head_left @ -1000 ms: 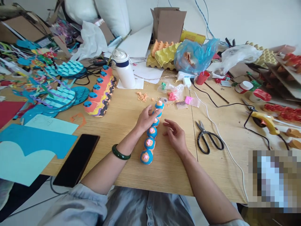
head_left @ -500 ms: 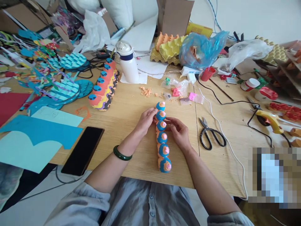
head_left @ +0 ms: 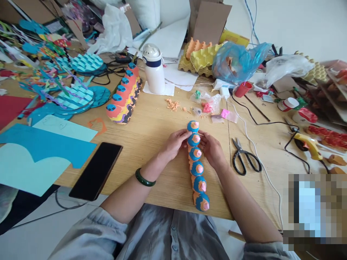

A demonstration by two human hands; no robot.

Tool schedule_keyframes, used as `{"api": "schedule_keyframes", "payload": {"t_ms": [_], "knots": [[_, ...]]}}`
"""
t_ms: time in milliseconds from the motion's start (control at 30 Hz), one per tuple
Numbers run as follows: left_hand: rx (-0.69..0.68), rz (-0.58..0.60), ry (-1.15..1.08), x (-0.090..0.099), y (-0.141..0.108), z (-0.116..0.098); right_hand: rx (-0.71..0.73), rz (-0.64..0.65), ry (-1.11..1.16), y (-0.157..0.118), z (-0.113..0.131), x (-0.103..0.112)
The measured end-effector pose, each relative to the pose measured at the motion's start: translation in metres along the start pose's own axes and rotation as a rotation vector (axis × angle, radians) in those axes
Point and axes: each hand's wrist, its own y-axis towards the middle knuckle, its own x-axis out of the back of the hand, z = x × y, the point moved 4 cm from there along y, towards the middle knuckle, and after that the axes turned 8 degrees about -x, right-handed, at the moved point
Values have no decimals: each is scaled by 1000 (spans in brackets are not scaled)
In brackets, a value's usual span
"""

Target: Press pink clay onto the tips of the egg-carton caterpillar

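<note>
Head view: a wooden bench (head_left: pixel 151 133) carries a strip of six blue-and-orange cups with pink tips (head_left: pixel 197 166), lying lengthwise from mid-bench toward the near edge. The left hand (head_left: pixel 176 142) touches the strip's left side near its far end, fingers curled against the second cup. The right hand (head_left: pixel 213 150) touches the opposite side at the same section. Each grip is pressed onto the strip between thumb and fingers, so the strip is pinched from both sides; it rests on the bench.

A green bangle (head_left: pixel 145 178) sits on the left wrist. A black phone (head_left: pixel 96 175) lies face up left of the arms, near blue paper sheets (head_left: pixel 40 151). Black-handled scissors (head_left: pixel 245 159) lie just right of the right hand, blades apart from it. A second, larger orange strip with blue tops (head_left: pixel 123 95) lies farther back on the left, beside a white bottle (head_left: pixel 154 70). A yellow glue gun (head_left: pixel 309 144) lies well off to the right. Egg trays (head_left: pixel 199 57) stand at the rear.
</note>
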Motion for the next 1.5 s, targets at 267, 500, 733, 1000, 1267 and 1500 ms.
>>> {"api": "schedule_keyframes", "payload": {"t_ms": [267, 500, 733, 1000, 1267, 1500], "knots": [[-98, 115, 43, -12, -5, -4, 31, 7, 138, 1, -3, 2], [54, 89, -222, -12, -4, 4, 105, 12, 58, -11, -7, -5], [15, 64, -232, -11, -7, -4, 101, 58, 42, -12, -10, -7], [-33, 82, -137, -13, -12, -11, 89, 74, 44, -16, -9, -8], [50, 8, -143, -13, -13, -7, 73, 97, 70, -17, -13, -9], [85, -64, -25, -13, -17, -9, 13, 76, 181, -13, -17, -8]]}}
